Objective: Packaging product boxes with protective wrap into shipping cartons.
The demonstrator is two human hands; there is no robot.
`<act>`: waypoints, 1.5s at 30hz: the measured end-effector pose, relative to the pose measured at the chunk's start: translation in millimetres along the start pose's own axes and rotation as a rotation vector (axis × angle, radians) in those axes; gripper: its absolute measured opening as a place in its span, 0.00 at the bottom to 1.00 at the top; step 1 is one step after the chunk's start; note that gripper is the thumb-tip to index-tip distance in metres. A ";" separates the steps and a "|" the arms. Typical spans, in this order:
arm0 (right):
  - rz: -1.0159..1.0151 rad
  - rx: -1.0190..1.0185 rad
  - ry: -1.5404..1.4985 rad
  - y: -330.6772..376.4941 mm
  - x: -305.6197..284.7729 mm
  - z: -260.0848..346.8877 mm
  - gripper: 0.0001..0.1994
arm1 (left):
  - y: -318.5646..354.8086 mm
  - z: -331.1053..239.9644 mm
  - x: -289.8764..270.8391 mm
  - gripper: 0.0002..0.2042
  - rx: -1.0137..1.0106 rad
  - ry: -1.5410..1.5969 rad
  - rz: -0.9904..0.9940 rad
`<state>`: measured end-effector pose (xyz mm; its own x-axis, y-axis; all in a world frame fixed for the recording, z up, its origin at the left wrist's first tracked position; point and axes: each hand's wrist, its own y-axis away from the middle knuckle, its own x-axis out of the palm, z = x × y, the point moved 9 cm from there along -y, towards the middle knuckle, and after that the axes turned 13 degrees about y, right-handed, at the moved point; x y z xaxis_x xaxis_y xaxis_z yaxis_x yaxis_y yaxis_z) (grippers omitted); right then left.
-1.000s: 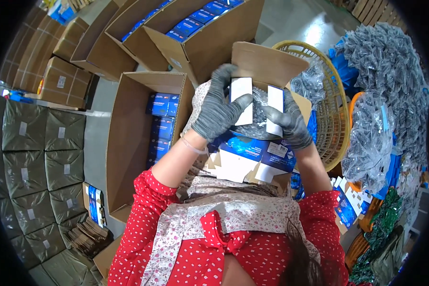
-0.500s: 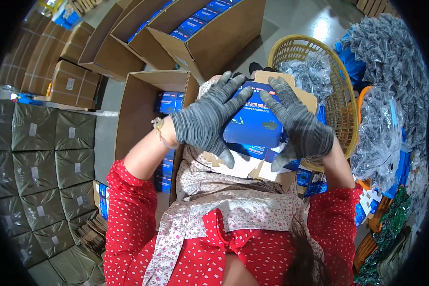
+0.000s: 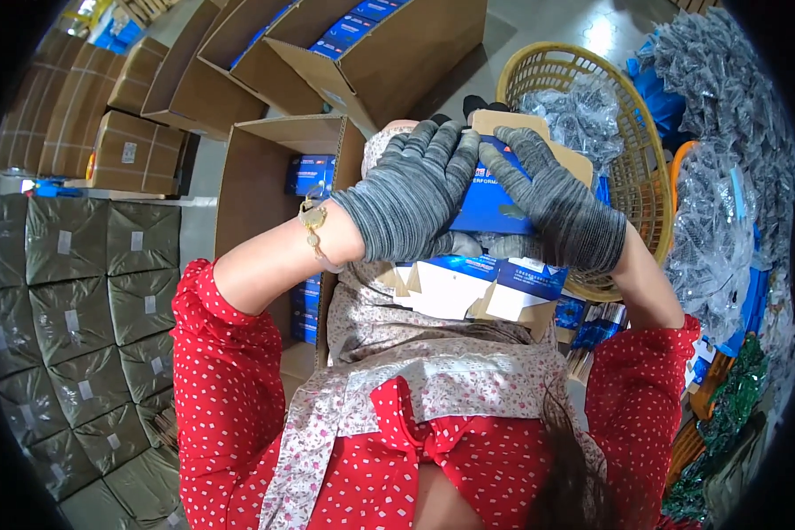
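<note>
Since the frame before, our 2 gloved hands have stayed pressed on the blue box [image 3: 495, 208], and the view has come a little closer to it. We see this blue box with brown cardboard flaps held in front of our chest, above the open carton [image 3: 265, 177] with blue packs at our left, the yellow basket [image 3: 636, 168] with clear bags at our right, and green wrapped bundles [image 3: 71, 291] far left. Our left hand [image 3: 411, 194] lies flat with fingers spread over the box's left side, and our right hand [image 3: 561, 208] does likewise on its right, both pressing, not curled.
</note>
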<state>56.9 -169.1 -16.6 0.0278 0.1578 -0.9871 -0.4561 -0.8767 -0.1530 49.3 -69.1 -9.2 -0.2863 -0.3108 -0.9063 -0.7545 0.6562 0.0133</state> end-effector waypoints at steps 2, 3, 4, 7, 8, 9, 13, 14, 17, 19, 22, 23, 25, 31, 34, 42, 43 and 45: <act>-0.004 -0.034 0.103 6.9 2.8 5.0 0.45 | 2.8 -11.3 2.8 0.54 0.028 -0.058 -0.060; -0.018 0.007 0.133 10.2 3.8 5.8 0.45 | 4.2 -15.9 4.5 0.52 0.039 -0.087 -0.091; -0.037 0.038 0.156 10.8 6.4 8.9 0.46 | 6.9 -17.0 9.4 0.52 0.026 -0.083 -0.085; -0.064 0.076 0.166 9.9 7.5 17.4 0.47 | 13.3 -16.9 16.5 0.50 -0.041 -0.171 -0.157; -0.074 0.090 0.165 9.4 5.6 19.0 0.49 | 15.1 -15.2 20.1 0.50 -0.049 -0.167 -0.153; -0.083 0.109 0.168 11.1 4.0 18.9 0.50 | 16.0 -14.6 20.9 0.49 -0.044 -0.165 -0.174; -0.064 0.098 0.189 12.0 10.2 9.5 0.49 | 17.2 -15.6 25.2 0.47 -0.027 -0.165 -0.226; -0.064 0.098 0.192 11.5 8.9 7.1 0.49 | 16.0 -16.7 21.8 0.47 -0.030 -0.176 -0.232; -0.238 0.056 -0.304 14.4 -13.1 -1.4 0.44 | 11.3 -20.2 15.6 0.46 -0.070 -0.230 -0.184; -0.359 0.141 -0.693 24.2 1.0 -21.3 0.42 | 4.1 -19.6 13.9 0.46 -0.148 -0.315 -0.073; -0.587 0.301 -1.499 43.1 41.5 -52.7 0.37 | -32.1 -32.8 14.2 0.48 -0.118 -0.224 -0.078; -0.619 0.337 -1.426 45.5 46.2 -56.1 0.41 | -37.4 -33.4 15.4 0.48 -0.116 -0.183 -0.073; -0.689 0.414 -1.284 53.3 48.0 -58.3 0.47 | -32.5 -35.1 12.7 0.50 -0.090 -0.123 -0.093; -0.747 0.937 -0.514 154.8 48.2 -117.8 0.26 | 38.3 6.0 -31.4 0.53 -0.126 0.228 -0.468; -0.879 1.026 -1.298 196.4 103.3 -114.6 0.26 | 112.5 39.2 -61.0 0.52 -0.152 0.266 -0.790; -0.725 1.101 -1.132 232.7 176.4 -136.5 0.23 | 262.6 90.3 -56.3 0.47 -0.447 -0.410 -0.482; -0.713 1.206 -1.356 217.9 177.5 -129.5 0.24 | 267.3 98.1 -30.2 0.43 -0.432 -0.382 -0.347; -0.677 1.414 -1.798 184.9 171.7 -101.2 0.25 | 275.3 119.7 11.7 0.39 -0.410 -0.350 -0.214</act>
<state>67.3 -350.1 -219.2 0.2359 0.9312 0.2778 -0.8222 0.0388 0.5678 -91.1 190.3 -66.7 0.0576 -0.1159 -0.9916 -0.9612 0.2620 -0.0864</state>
